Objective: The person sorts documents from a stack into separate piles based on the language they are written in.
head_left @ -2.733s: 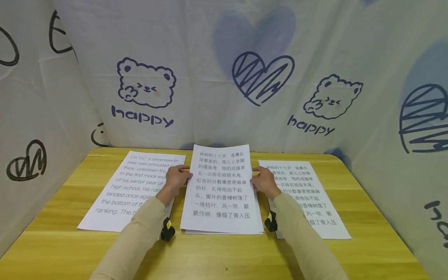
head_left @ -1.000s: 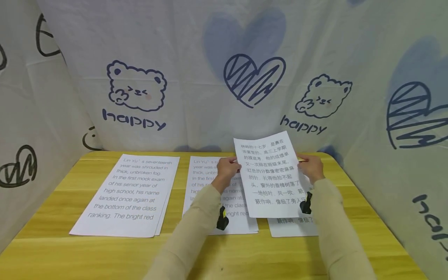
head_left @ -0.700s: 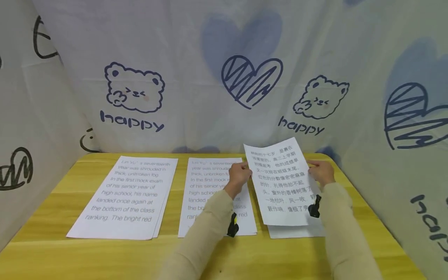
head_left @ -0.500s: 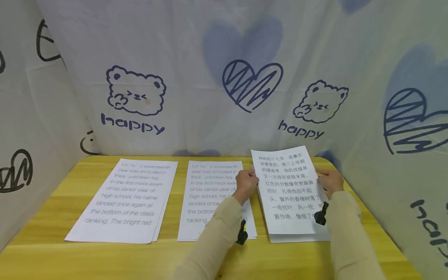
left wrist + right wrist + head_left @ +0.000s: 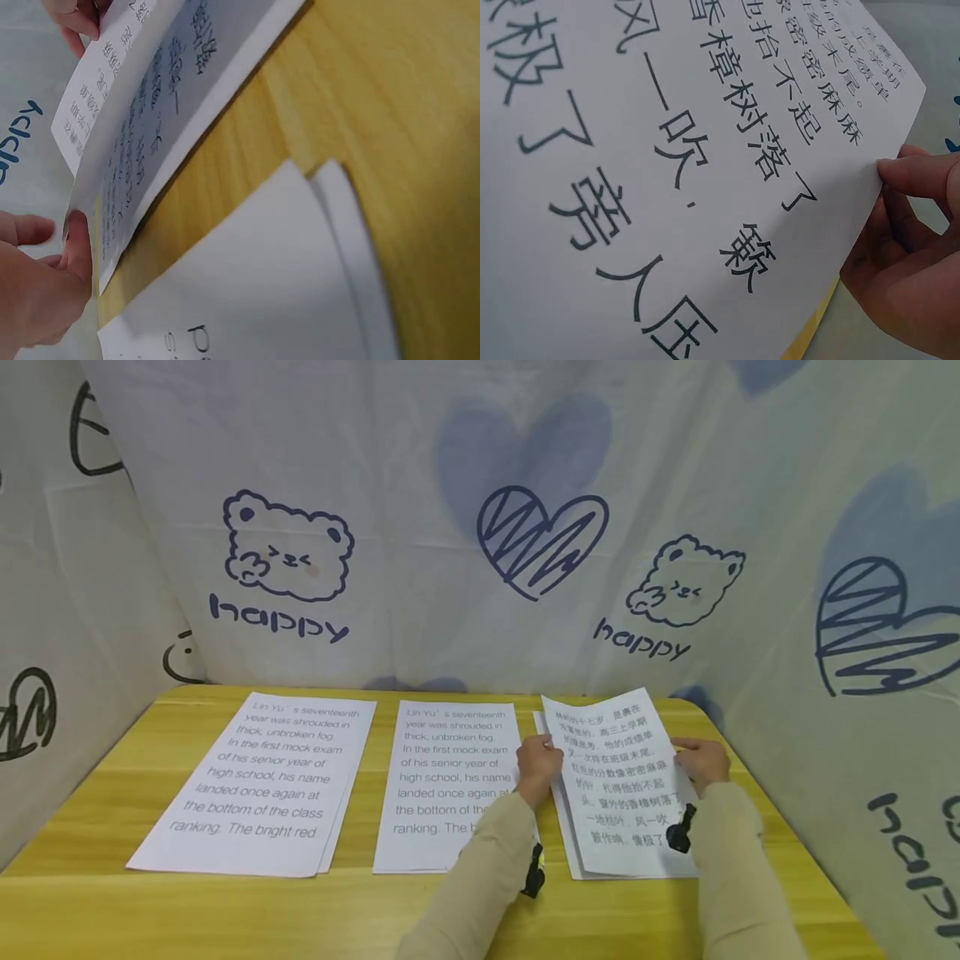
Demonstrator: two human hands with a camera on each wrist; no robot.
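A white sheet of paper [image 5: 618, 793] printed with Chinese text is held over the right-hand sheet [image 5: 567, 835], its top edge bowed upward. My left hand [image 5: 538, 768] holds its left edge; in the left wrist view the fingertips of the left hand [image 5: 45, 289] are at the paper's border. On the opposite edge, my right hand [image 5: 705, 764] pinches the paper, thumb on top, as the right wrist view shows of this hand [image 5: 911, 247]. Beneath the raised sheet, another page with Chinese text [image 5: 169, 82] lies on the table, mostly covered in the head view.
English-printed sheets [image 5: 255, 785] lie in a slightly offset stack at the left of the wooden table [image 5: 225, 918]. A second English stack [image 5: 450, 752] lies in the middle, partly under my left sleeve [image 5: 480, 881]. A patterned cloth [image 5: 420, 593] hangs behind the table.
Both hands have carried the Chinese sheet from the middle stack to the right, uncovering an English page there. The sheet has come down over the right-hand page.
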